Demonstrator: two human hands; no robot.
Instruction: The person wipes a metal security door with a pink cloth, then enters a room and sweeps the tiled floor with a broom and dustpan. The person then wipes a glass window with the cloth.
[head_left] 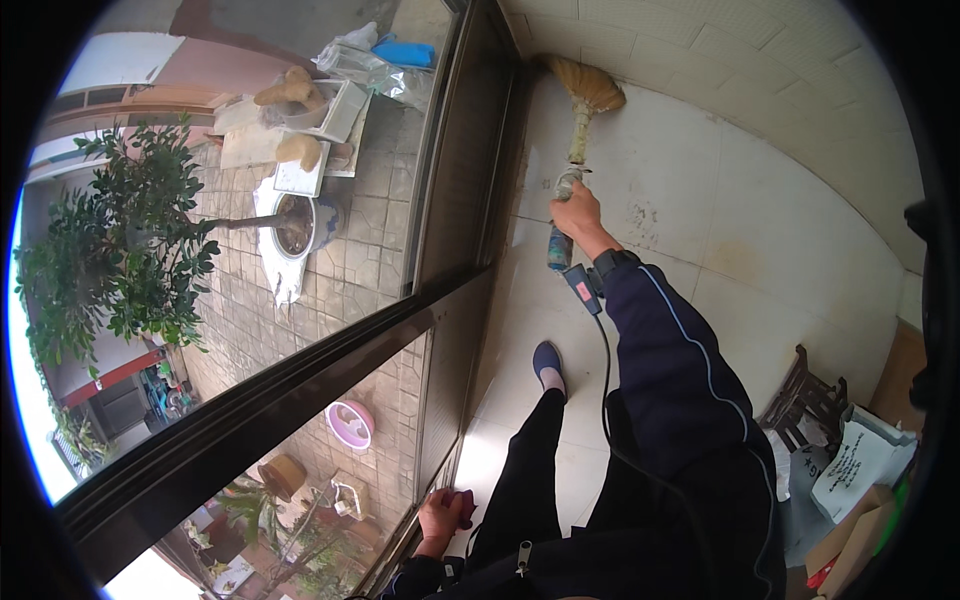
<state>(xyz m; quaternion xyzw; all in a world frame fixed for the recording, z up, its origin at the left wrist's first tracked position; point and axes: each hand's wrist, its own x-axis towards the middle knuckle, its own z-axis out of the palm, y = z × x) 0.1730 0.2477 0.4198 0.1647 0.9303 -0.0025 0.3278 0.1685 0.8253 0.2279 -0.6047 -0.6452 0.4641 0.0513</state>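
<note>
My right hand point(576, 212) is wrapped round the handle of a short straw broom point(590, 90). Its tan bristles point away from me and press on the pale tiled floor, in the corner by the far wall. The handle's blue-green patterned end point(560, 250) sticks out below my fist. At the lower left, beside the window frame, my left hand point(438, 516) is closed on a small dark red thing point(466, 507), whose kind I cannot make out. A black cable point(608, 400) with a small box runs along my right forearm.
A dark-framed glass sliding door point(350, 350) stands on the left, with a potted tree point(120, 240) and a pink basin point(349, 425) outside. At the lower right are a dark wooden stool point(800, 400), a white bag point(858, 462) and a cardboard box point(850, 540).
</note>
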